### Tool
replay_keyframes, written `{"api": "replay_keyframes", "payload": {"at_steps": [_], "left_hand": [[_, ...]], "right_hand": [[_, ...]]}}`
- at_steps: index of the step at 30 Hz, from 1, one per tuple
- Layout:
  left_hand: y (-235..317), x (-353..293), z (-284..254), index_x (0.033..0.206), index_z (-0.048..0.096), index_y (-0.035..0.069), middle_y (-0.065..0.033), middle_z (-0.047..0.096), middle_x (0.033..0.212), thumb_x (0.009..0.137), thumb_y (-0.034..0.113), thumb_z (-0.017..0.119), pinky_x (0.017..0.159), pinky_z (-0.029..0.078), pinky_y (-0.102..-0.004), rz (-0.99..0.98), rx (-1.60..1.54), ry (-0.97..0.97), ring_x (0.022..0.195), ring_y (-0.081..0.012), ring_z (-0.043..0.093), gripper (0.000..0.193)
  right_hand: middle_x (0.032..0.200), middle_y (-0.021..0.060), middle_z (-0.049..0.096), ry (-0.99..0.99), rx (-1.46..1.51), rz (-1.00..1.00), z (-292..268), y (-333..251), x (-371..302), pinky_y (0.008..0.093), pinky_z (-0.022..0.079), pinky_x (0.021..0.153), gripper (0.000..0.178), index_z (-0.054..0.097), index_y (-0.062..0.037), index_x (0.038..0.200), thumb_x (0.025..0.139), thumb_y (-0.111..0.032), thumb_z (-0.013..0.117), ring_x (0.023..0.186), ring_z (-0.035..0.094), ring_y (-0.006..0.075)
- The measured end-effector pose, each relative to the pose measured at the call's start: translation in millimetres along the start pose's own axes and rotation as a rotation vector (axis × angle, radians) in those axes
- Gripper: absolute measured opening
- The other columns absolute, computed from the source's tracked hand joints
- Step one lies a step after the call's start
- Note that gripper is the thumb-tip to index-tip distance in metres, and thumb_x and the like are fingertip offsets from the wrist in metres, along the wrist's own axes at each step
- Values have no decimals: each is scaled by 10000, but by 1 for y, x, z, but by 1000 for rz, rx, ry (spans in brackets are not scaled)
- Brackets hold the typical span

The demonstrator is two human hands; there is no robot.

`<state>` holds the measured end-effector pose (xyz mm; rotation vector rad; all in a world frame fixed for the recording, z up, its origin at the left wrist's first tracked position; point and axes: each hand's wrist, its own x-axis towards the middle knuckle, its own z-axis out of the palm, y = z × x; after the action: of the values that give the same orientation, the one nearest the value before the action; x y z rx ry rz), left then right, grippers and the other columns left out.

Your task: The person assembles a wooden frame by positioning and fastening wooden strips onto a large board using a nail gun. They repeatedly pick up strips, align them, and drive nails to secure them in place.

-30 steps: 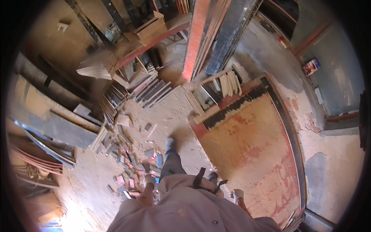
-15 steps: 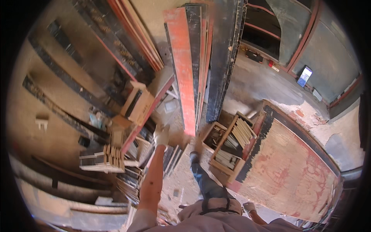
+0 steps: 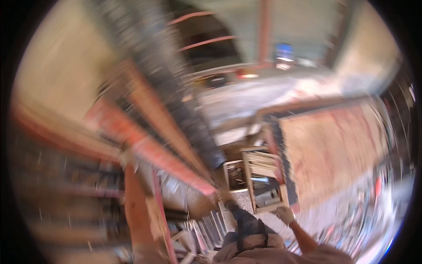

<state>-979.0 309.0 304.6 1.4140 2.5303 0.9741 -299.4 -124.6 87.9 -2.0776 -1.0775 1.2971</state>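
Observation:
My left arm reaches up to a long orange-red plank [image 3: 151,147], and my left hand [image 3: 126,156] is at the plank's left edge. Motion smears the fingers, so I cannot tell whether they grip it. The plank leans in a stack beside a brown plank [image 3: 165,121] and a wide dark board [image 3: 158,66]. Low at my right side hangs my right hand [image 3: 285,214], in a pale glove, with loosely bent fingers and nothing visible in it. Closest to that hand is a wooden crate [image 3: 273,207] holding wood strips.
A smaller wooden box [image 3: 236,190] with small pieces adjoins the crate. A large worn board [image 3: 334,154] lies to the right. At the back, a lit phone [image 3: 284,55] stands on the ledge. Several upright strips [image 3: 209,226] are left of my leg [image 3: 241,218].
The view has swung right and blurred. My left hand, formerly apart from the orange-red plank, is now at its edge. My right hand has come further into view beside the crate.

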Motion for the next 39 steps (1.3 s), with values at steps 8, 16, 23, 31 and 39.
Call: {"api": "replay_keyframes", "payload": {"at_steps": [8,16,23,31,39], "left_hand": [[9,-147,-25,1102,624,-123,-264,698,941,913,519,704,742,517,-504,132,-334,304,833,-399,640,675],[58,-407,-25,1329,475,-84,-275,622,1200,867,334,677,946,485,-485,264,-494,-122,1105,-407,613,655],[188,-558,-85,1484,382,-44,-245,568,1358,890,45,613,1044,458,-434,492,-696,-177,1243,-347,571,644],[343,-749,-106,1556,322,-14,-283,399,1541,798,-94,622,1164,363,-493,1002,-637,-279,1402,-467,423,819],[373,-922,-15,1484,428,-36,-287,462,1496,925,292,728,1172,346,-498,1156,-565,-850,1412,-447,418,714]], "right_hand": [[972,215,721,188,-183,190,33,30,-79,494,527,840,394,710,-57,1061,941,-367,499,950,696,393],[1084,232,714,-35,-168,28,67,-27,-126,480,524,910,473,697,-62,1178,913,-432,568,1042,683,402],[1108,295,680,-123,-105,-469,108,-101,-158,520,519,893,667,587,-79,1236,790,-560,705,1042,668,460],[955,161,693,-62,597,-439,52,-46,-201,435,522,791,540,638,-46,1079,793,-489,760,896,669,320],[785,68,682,330,915,-310,-211,86,-239,351,534,649,364,714,-31,939,821,-365,796,724,660,203]]}}
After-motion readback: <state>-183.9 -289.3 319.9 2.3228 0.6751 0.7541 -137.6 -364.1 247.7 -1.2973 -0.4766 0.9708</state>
